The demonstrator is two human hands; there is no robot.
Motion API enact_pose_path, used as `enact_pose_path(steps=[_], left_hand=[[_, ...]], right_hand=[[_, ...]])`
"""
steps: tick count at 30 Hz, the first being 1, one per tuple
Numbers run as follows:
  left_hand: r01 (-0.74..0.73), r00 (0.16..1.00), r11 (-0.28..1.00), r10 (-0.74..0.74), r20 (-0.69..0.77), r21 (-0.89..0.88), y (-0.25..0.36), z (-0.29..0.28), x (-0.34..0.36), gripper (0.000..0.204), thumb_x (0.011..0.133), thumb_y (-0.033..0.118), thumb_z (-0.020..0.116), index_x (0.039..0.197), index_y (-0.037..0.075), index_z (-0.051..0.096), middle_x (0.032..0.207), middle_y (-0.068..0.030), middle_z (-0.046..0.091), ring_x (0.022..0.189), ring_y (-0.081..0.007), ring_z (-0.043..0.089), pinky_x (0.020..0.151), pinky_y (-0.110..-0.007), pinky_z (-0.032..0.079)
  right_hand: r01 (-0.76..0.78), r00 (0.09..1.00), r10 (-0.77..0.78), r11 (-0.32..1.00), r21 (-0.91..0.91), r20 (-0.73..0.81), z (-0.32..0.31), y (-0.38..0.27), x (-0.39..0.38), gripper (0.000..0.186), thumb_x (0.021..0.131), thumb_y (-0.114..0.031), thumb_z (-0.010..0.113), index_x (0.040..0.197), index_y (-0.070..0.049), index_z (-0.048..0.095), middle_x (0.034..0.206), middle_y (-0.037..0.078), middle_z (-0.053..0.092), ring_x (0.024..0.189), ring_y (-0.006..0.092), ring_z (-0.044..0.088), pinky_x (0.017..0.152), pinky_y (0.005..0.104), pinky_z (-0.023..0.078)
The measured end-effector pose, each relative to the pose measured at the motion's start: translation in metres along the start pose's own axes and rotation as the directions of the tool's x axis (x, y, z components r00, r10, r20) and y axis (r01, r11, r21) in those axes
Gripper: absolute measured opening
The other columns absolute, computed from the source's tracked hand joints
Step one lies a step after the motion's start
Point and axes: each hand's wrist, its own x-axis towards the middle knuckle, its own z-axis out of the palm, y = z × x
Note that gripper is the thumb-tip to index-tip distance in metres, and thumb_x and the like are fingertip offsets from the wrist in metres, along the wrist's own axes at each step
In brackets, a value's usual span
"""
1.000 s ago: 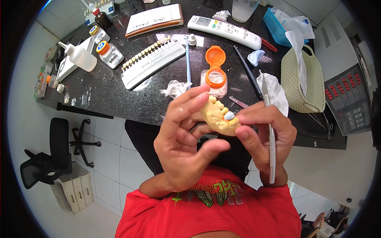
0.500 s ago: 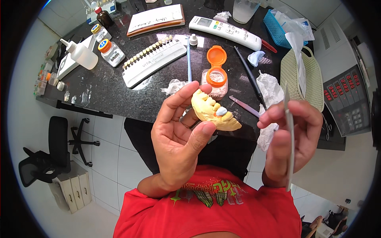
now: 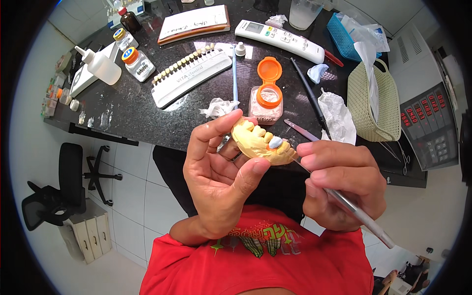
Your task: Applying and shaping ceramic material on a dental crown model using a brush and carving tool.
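Between thumb and fingers, my left hand [image 3: 214,162] grips a yellow dental model [image 3: 253,140] with a row of teeth along its top. One tooth [image 3: 276,142] on it is pale bluish white, with a bit of orange beside it. My right hand [image 3: 346,182] pinches a slim metal dental instrument [image 3: 361,214] like a pen. Its tip reaches the right end of the model; whether it touches I cannot tell. Just beyond the model stands a jar of pinkish powder [image 3: 266,105], its orange flip lid up.
Beyond my hands lie a tooth shade guide [image 3: 191,74], a blue-handled stick [image 3: 234,78], a black-handled brush [image 3: 309,91], crumpled tissue [image 3: 338,115] and a white remote control [image 3: 280,39]. A squeeze bottle [image 3: 101,66] stands left. At right are a woven basket [image 3: 388,98] and a machine with red digits [image 3: 427,123].
My right hand has moved left toward the model and turned the instrument from upright to slanting, its tip now at the model. The left hand has lowered and tilted the model slightly.
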Motion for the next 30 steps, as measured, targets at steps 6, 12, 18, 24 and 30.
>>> enact_pose_path(steps=[6,12,18,24,30], left_hand=[[-0.038,0.999,0.999,0.038,0.008,0.031,-0.003,-0.001,-0.001,0.059,0.078,-0.009,0.070,0.129,-0.005,0.040,0.129,-0.0159,0.045,0.124,-0.0251,0.049,0.102,-0.037,0.048],[-0.119,0.992,0.988,0.115,0.040,0.102,-0.004,-0.006,-0.003,0.061,0.077,-0.008,0.072,0.128,-0.004,0.040,0.128,-0.0134,0.044,0.122,-0.0244,0.050,0.101,-0.036,0.049],[-0.168,0.985,0.976,0.162,0.052,0.142,-0.005,-0.005,-0.004,0.061,0.077,-0.009,0.071,0.129,-0.004,0.039,0.129,-0.0144,0.044,0.121,-0.0253,0.051,0.100,-0.037,0.050],[-0.046,0.998,0.998,0.047,0.030,-0.036,-0.002,0.000,0.000,0.055,0.084,-0.009,0.062,0.133,-0.005,0.036,0.130,-0.0228,0.048,0.114,-0.0307,0.058,0.098,-0.039,0.050],[0.047,0.999,0.987,-0.044,0.025,-0.155,0.000,-0.010,-0.002,0.050,0.088,-0.001,0.060,0.132,-0.004,0.035,0.133,-0.0241,0.044,0.112,-0.0320,0.059,0.094,-0.040,0.053]], right_hand=[[-0.003,0.999,0.005,1.000,-0.027,0.050,-0.001,-0.002,0.005,0.018,0.075,0.002,0.071,0.091,0.001,0.064,0.086,0.015,0.067,0.080,0.0247,0.070,0.073,0.0336,0.061],[0.020,0.998,-0.018,0.999,-0.039,0.055,0.003,0.000,0.005,0.018,0.075,0.000,0.072,0.091,0.000,0.064,0.087,0.014,0.067,0.081,0.0247,0.070,0.073,0.0340,0.061],[0.092,0.991,-0.087,0.995,-0.042,0.105,0.000,0.002,0.005,0.016,0.078,-0.001,0.069,0.090,0.002,0.058,0.084,0.018,0.065,0.076,0.0297,0.069,0.065,0.0326,0.059],[-0.055,0.998,0.054,0.993,-0.103,-0.010,-0.010,0.000,-0.006,0.029,0.090,-0.025,0.064,0.102,0.001,0.060,0.085,0.016,0.065,0.078,0.0262,0.067,0.067,0.0328,0.056],[-0.088,0.996,0.088,0.995,-0.035,-0.003,-0.003,0.014,-0.011,0.020,0.082,-0.007,0.071,0.099,0.001,0.063,0.087,0.014,0.069,0.080,0.0261,0.069,0.071,0.0326,0.057]])
